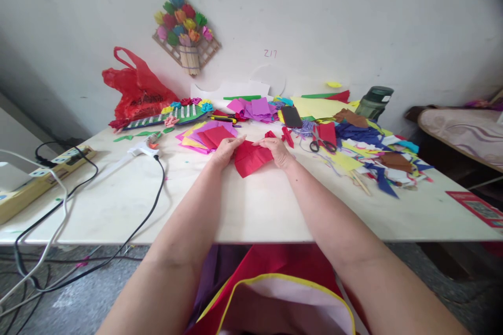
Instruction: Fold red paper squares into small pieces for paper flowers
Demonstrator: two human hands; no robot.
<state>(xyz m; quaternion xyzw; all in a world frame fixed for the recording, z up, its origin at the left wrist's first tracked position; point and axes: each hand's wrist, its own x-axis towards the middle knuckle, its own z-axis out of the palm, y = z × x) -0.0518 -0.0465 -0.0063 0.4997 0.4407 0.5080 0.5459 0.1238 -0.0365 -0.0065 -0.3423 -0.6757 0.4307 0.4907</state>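
Note:
A creased red paper sheet point(251, 159) is held between my two hands above the middle of the white table. Its left edge is pinched by my left hand point(228, 149), fingers closed. My right hand point(277, 149) grips the upper right edge with its fingers pressed together. Left of the sheet lies a fanned stack of red, purple and yellow paper point(196, 138). Behind it are purple sheets point(255, 109) and a black phone point(291, 116). Black-handled scissors point(323, 145) rest to the right, near small folded red pieces point(287, 137).
A white glue gun point(143, 149) with a black cable lies at left, near a power strip point(70, 159). A red plastic bag point(137, 89) stands at the back left. Coloured scraps point(365, 138) and a green bottle point(375, 102) are at right; thin sticks point(360, 183) lie nearer.

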